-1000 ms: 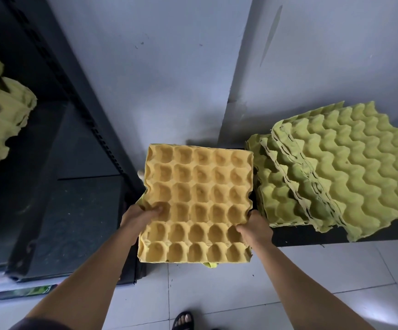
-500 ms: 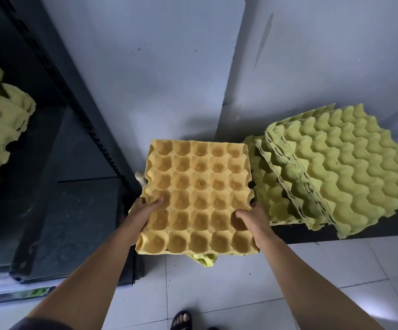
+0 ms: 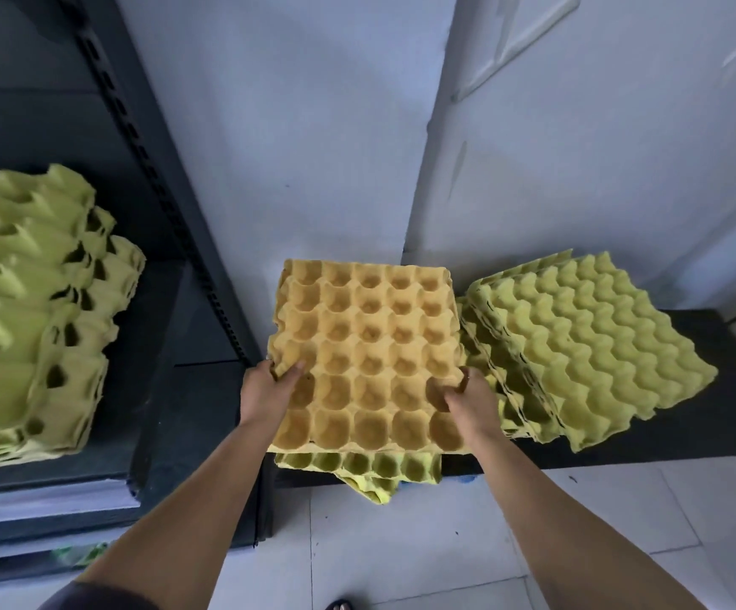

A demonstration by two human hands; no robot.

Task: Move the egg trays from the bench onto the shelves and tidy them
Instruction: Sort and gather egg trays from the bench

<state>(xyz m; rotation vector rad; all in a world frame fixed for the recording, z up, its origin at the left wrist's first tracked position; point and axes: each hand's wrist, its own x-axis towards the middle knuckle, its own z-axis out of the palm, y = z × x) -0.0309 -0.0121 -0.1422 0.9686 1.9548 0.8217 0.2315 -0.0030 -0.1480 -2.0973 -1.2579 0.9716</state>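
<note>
While both hands clasp it by its sides, the orange-yellow egg tray [image 3: 370, 358] sits cups-up at the left end of the black table [image 3: 687, 442], just to the right of the dark shelf unit. The left hand [image 3: 269, 389] grips the tray's left edge, thumb lying on top across a cup and fingers tucked underneath. The right hand [image 3: 467, 398] grips the right edge in the same way, with its thumb pressed into a cup near the rim. Both forearms reach in from below.

Under the tray's near edge a few green egg trays [image 3: 357, 466] show, one of them skewed so that a corner juts past the table's front over the tiled floor [image 3: 401, 543]. Whether the orange-yellow tray rests on them or is held just clear cannot be told.

To the right, touching or very nearly touching the held tray, a slumped stack of green egg trays [image 3: 590, 345] lies on the table with its bumpy undersides up, fanned out and tilted toward the grey wall [image 3: 313, 125].

On the left, a shelf [image 3: 172, 411] of the unit carries another stack of green egg trays [image 3: 27, 323], unevenly piled, with its edges out of line. A perforated black upright [image 3: 159, 191] runs diagonally between that stack and the wall. At the bottom edge the tip of a dark sandal [image 3: 340, 605] shows on the floor.
</note>
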